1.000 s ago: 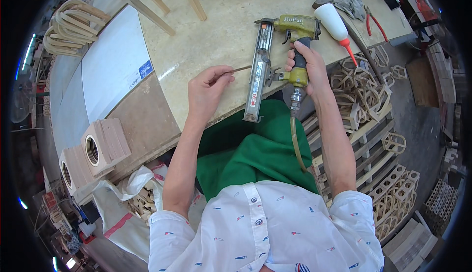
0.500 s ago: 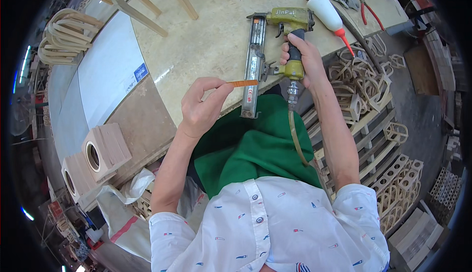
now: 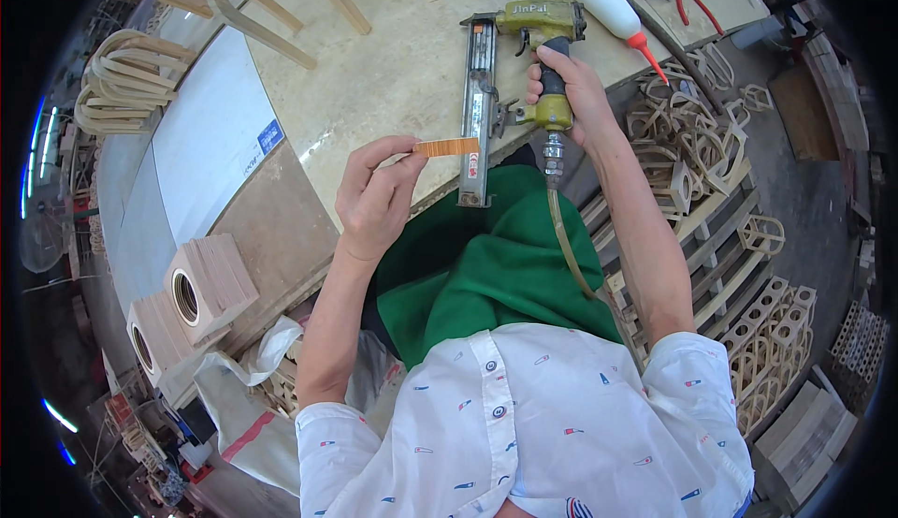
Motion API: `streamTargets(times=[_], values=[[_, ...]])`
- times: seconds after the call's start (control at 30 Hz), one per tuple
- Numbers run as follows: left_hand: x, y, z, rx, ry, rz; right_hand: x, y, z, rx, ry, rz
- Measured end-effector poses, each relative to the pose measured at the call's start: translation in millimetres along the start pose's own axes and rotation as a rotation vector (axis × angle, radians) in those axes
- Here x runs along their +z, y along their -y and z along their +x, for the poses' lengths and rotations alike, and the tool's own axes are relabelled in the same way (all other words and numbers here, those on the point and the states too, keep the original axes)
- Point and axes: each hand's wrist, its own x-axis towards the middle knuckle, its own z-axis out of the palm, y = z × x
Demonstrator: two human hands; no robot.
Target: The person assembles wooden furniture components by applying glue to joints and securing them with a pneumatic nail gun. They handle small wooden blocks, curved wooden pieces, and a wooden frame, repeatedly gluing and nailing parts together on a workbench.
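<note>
Orange strip [image 3: 449,147] — pinched by the left hand [image 3: 376,192] — might snap if squeezed unevenly (the right hand [image 3: 573,90] clasps the nail gun [image 3: 543,20]).

At the tabletop's [image 3: 402,69] near edge, we see the left hand [image 3: 376,195] pinching a coppery strip [image 3: 446,147] and the right hand [image 3: 572,95] gripping a green air nailer [image 3: 543,20]; a white bottle [image 3: 606,3] points its red nozzle [image 3: 647,50] toward that edge.

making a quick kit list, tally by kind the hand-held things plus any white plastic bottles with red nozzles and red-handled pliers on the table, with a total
Olive-green air-powered fastener gun with black grip: 1
Flat copper-coloured strip: 1
White plastic bottle with red nozzle: 1
Red-handled pliers: 1
Total: 4
</note>
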Motion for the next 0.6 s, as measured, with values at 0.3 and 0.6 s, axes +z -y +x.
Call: streamTargets(times=[0.3, 0.6], values=[[0.0, 1.2, 0.4, 0.029, -0.035, 0.01, 0.9, 0.8, -0.9, 0.008, 0.015, 0.01], [0.3, 4.8, 0.2, 0.013, 0.001, 0.011, -1.7, -0.3, 1.6, 0.01, -0.002, 0.002]])
